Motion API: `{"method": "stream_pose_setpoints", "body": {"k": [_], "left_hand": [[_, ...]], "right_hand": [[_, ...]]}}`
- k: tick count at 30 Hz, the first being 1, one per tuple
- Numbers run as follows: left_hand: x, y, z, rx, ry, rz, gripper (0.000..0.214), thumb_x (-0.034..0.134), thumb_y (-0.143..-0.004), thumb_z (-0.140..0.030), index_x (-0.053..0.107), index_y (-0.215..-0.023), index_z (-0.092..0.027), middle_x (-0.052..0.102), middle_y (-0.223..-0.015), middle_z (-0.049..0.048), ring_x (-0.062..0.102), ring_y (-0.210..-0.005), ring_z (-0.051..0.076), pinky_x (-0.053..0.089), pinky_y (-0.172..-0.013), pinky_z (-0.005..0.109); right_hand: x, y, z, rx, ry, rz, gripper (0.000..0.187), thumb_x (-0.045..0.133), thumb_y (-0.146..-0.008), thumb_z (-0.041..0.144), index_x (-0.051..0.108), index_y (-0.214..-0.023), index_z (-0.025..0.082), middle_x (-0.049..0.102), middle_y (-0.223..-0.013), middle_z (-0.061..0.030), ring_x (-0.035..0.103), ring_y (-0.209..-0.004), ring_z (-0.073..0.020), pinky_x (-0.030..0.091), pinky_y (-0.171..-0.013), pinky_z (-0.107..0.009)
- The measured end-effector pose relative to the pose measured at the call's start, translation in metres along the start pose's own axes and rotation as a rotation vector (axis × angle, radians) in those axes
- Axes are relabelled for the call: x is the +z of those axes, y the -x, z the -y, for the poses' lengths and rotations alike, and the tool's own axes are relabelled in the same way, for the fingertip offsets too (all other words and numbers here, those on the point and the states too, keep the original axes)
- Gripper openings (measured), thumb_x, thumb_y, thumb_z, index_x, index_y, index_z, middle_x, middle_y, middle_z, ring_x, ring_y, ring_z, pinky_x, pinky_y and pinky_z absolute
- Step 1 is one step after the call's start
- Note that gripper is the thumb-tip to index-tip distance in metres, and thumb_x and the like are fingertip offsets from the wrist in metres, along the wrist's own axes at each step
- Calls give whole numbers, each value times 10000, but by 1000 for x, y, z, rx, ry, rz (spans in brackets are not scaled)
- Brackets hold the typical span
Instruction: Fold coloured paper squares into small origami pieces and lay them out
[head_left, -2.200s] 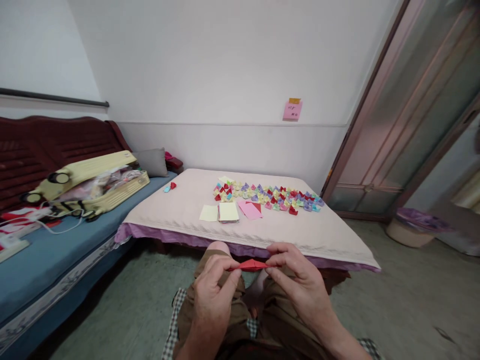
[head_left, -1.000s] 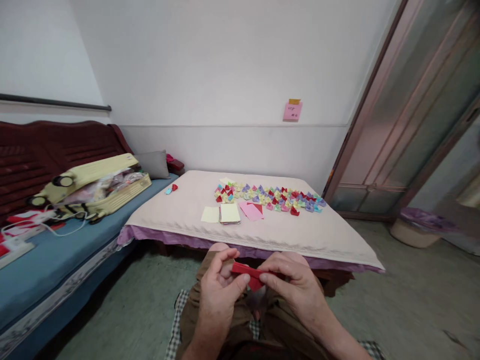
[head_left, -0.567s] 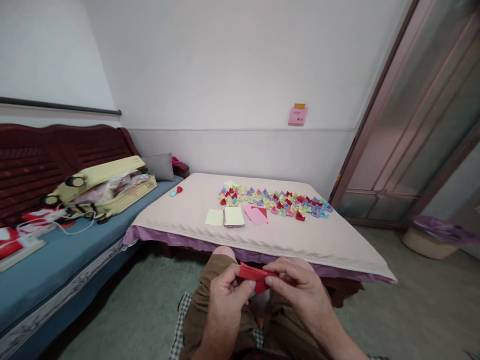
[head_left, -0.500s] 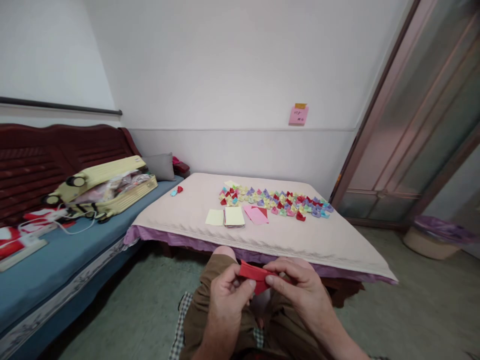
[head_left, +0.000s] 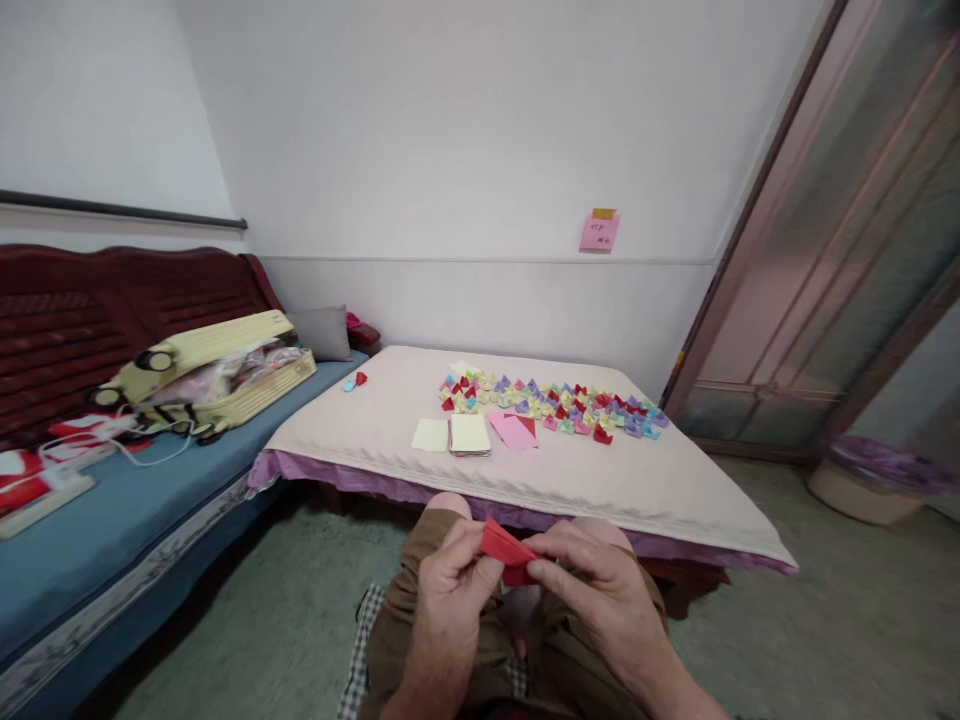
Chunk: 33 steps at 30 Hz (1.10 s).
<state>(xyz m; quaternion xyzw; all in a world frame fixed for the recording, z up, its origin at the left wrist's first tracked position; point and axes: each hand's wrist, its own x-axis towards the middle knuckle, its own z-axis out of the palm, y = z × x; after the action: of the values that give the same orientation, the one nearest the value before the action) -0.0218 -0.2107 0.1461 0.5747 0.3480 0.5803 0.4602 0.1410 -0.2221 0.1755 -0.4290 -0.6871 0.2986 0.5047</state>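
Observation:
Over my lap, both hands pinch one small folded red paper [head_left: 504, 549]. My left hand [head_left: 450, 610] grips its left end with thumb and fingers closed. My right hand [head_left: 600, 600] holds the right end the same way, fingertips nearly meeting the left ones. Ahead stands a low table [head_left: 675, 500] with a pale cloth. On it lie several small folded paper pieces [head_left: 551, 400] in red, yellow, purple and blue, a stack of square sheets [head_left: 469, 434], a yellow sheet [head_left: 429, 434] and pink sheets [head_left: 511, 430].
A blue-cushioned wooden sofa [head_left: 112, 520] runs along the left, carrying a yellow open case [head_left: 202, 375] and a grey pillow [head_left: 319, 332]. A glass sliding door [head_left: 840, 250] stands at the right, with a basin [head_left: 862, 480] on the floor. A pink note [head_left: 598, 232] sticks on the wall.
The flat red paper has been folded into a shorter, thicker piece and my hands have drawn closer together. The view has shifted slightly to the left.

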Motion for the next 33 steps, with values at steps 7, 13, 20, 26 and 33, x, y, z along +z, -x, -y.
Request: {"method": "stream_pose_setpoints", "body": {"k": [7,13,20,26,33], "left_hand": [[-5,1,8,34,121,-47,103,657,-790,-212,760,-789,-199,625,-1126,97,554,-1057,246,434,-891,330],[-1,1,1,-24,78,-13,139,607,-835,-233,741,-845,-197,667,-971,65,588,-906,205,441,-807,293],[5,0,-5,-25,-37,33,144,612,-818,-257,719,-787,-166,619,-758,35,537,-737,172,431,-682,256],[5,2,4,-30,-52,45,136,626,-789,-221,751,-806,-172,623,-768,35,542,-738,172,435,-690,255],[4,1,6,-9,-9,42,168,606,-828,-249,758,-854,-183,638,-760,37,551,-752,178,436,-717,268]], "right_hand": [[1,-3,1,68,-76,47,148,650,-806,271,781,-805,201,654,-703,-41,586,-676,-182,439,-624,-262],[3,-1,-2,62,-105,33,138,653,-798,252,785,-806,214,677,-715,-39,599,-685,-179,455,-639,-253],[3,-3,-2,60,-66,-62,115,674,-771,230,786,-780,205,693,-693,-38,618,-665,-175,490,-617,-240],[3,-1,-7,1,-31,-88,132,665,-792,227,787,-839,214,690,-706,-39,623,-668,-173,511,-621,-243],[6,1,-12,-89,-28,-51,153,635,-841,235,775,-903,240,708,-786,-51,641,-728,-182,511,-657,-256]]}}
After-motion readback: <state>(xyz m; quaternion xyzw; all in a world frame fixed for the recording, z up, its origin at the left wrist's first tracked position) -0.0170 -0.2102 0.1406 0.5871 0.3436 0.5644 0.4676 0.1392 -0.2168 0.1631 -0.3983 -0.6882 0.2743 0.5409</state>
